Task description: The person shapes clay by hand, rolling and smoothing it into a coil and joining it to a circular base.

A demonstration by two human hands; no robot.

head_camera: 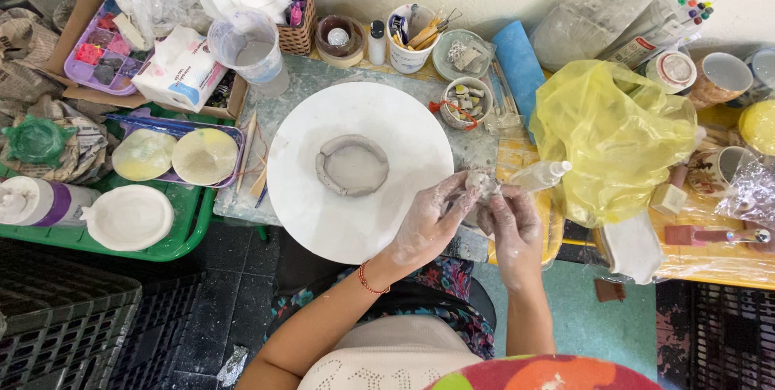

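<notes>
On the left, a green tray (182,241) carries a white dish (129,217). At centre, a clay ring (352,165) sits on the round white board (323,220). Just right of it, the left hand (428,224) and right hand (517,224) pinch a clay lump (482,182) together, beside the yellow bag (613,140).

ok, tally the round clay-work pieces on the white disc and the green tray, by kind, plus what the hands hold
Coiled clay ring on the white round board: 1
Flat pale discs over the green tray: 2
White shallow dish on the tray: 1
Clay lump pinched between left hand and right hand: 1
Total: 5
</notes>
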